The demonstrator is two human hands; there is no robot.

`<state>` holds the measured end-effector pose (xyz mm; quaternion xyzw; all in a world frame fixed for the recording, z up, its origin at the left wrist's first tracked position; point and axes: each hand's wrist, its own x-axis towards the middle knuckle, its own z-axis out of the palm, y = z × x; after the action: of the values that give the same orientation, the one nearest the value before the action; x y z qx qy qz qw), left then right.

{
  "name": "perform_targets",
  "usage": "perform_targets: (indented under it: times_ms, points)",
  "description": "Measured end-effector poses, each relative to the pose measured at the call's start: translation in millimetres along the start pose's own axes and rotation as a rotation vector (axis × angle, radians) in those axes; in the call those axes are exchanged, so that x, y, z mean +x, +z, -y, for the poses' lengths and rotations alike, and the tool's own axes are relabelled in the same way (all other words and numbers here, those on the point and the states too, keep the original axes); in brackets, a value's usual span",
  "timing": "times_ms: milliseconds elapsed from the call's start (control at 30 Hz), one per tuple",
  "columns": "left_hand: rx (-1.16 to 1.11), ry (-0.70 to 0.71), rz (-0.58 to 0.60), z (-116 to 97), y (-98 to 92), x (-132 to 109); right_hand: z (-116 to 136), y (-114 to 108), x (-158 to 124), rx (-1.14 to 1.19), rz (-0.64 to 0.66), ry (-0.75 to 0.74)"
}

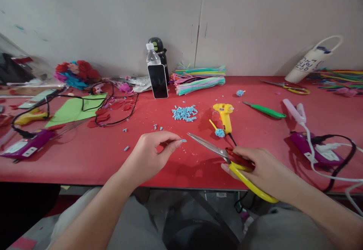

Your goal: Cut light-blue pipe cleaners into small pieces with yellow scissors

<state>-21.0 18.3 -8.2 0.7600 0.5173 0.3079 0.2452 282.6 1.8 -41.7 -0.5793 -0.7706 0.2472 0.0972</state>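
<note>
Between thumb and forefinger, my left hand (154, 153) pinches a short light-blue pipe cleaner piece (184, 140). My right hand (262, 167) grips scissors (208, 146) with red and yellow handles; the blades look closed, their tips pointing left near the blue piece. Beyond them lies a pile of cut blue pieces (184, 113) on the red tabletop (176, 172). A yellow glue gun (224, 114) rests to the right of the pile. Beside it is a blue pom-pom-like ball (219, 132) on a yellow stick. A few loose blue bits (126, 148) are scattered left of my left hand.
A phone (159, 81) leans against a clear bottle (152, 56) and a black flask. Bundled pipe cleaners (200, 82) lie behind. At right are a green-handled cutter (266, 110), a purple power strip (314, 150) and white cords. Black cable crosses a green sheet (73, 109) at left.
</note>
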Motion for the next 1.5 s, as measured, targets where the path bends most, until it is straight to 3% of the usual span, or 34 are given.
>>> perform_targets:
  times_ms: [667, 1133, 1500]
  points:
    - [0.013, 0.022, 0.026, -1.5, -1.1, -0.2, -4.4, 5.0, 2.2, -0.109, -0.02, -0.005]
    - [0.026, 0.04, 0.012, -1.0, -0.3, 0.0, 1.6, 0.2, 0.6, -0.048, -0.03, -0.063]
    - [0.022, 0.034, 0.026, 0.6, -0.8, -0.2, -6.1, 8.3, 3.8, -0.12, -0.029, -0.013]
